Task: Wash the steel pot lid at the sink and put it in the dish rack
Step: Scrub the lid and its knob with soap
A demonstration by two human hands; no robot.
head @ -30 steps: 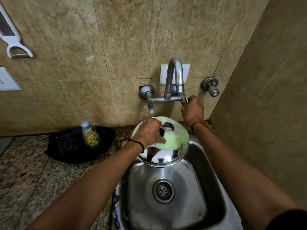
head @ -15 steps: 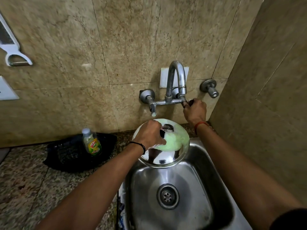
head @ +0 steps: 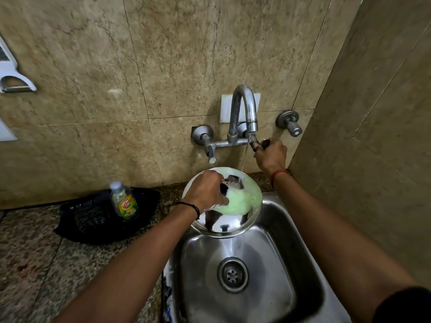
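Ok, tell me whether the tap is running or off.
Running, barely: a thin stream of water falls from the spout toward the lid, while the right hand grips the valve handle.

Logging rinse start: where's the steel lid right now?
Head view, centre: the steel pot lid is held by the left hand over the sink's back edge, below the tap spout, green foam on top.

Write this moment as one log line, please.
left hand: grips soapy lid | right hand: grips tap handle | thin stream running
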